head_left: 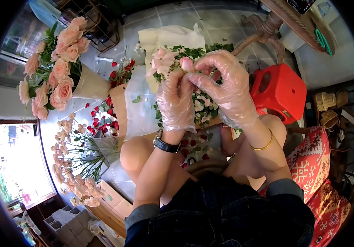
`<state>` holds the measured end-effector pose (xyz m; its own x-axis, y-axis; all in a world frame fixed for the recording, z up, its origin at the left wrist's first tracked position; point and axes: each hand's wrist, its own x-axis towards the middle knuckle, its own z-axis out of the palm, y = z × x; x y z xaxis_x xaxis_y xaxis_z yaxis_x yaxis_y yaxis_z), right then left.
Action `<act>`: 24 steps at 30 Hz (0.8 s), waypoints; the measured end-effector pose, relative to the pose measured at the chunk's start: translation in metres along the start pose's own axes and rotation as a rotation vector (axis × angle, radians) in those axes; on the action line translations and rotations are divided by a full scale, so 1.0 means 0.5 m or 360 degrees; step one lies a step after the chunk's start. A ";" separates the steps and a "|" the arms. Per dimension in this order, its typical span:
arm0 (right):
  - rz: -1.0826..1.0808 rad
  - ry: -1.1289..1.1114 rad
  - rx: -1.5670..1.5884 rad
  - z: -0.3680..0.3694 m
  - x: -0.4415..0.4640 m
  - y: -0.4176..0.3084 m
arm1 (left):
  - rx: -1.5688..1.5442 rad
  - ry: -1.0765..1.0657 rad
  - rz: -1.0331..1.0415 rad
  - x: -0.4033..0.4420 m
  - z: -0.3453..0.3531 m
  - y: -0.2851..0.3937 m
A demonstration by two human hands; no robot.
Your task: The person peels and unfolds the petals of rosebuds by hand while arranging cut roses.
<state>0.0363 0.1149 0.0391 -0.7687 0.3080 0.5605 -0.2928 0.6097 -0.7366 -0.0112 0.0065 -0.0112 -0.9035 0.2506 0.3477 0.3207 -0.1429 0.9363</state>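
Both hands wear clear plastic gloves and meet over the flowers at the centre. A pink rose (186, 64) rises between them, its stem hidden by fingers. My left hand (175, 103) is closed just under the bloom, around its base. From the other side, the thumb and fingertips of my right hand (229, 88) pinch at the base and right edge of the same rose. Just beyond lie pale pink blooms (163, 59) and green leaves, with small white flowers (202, 103) below the hands. Cream wrapping paper (173, 36) spreads behind these flowers.
At left, a bucket (91, 83) holds large pink roses (61, 68); paler cut flowers (87, 190) lie nearer. Red roses (103, 117) are scattered on the tiled floor. A red plastic stool (282, 92) stands right, near a wooden table (294, 22) and a patterned red cushion (311, 164).
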 end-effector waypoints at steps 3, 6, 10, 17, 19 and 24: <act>-0.0025 0.0011 -0.0015 0.002 0.001 -0.002 | 0.0083 -0.0014 0.0026 0.001 -0.001 0.006; 0.0066 0.0008 0.0012 0.001 0.002 -0.001 | 0.0002 -0.0014 -0.0023 -0.002 -0.001 -0.003; -0.0033 -0.0044 -0.0034 0.005 -0.006 0.007 | 0.0190 0.0004 0.0062 -0.003 -0.006 -0.006; 0.0057 -0.0086 0.0153 0.001 -0.003 0.004 | -0.0231 -0.0099 -0.0250 -0.003 -0.008 0.003; 0.0141 -0.0105 0.0156 -0.005 -0.002 0.003 | -0.0274 -0.0139 -0.0314 -0.001 -0.012 0.004; 0.0072 -0.0125 0.0071 -0.012 0.004 -0.001 | -0.0244 -0.0098 -0.0236 -0.001 -0.009 0.011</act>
<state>0.0383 0.1196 0.0430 -0.8234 0.2751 0.4963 -0.2804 0.5631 -0.7774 -0.0103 0.0014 -0.0063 -0.9169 0.3373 0.2133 0.1343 -0.2426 0.9608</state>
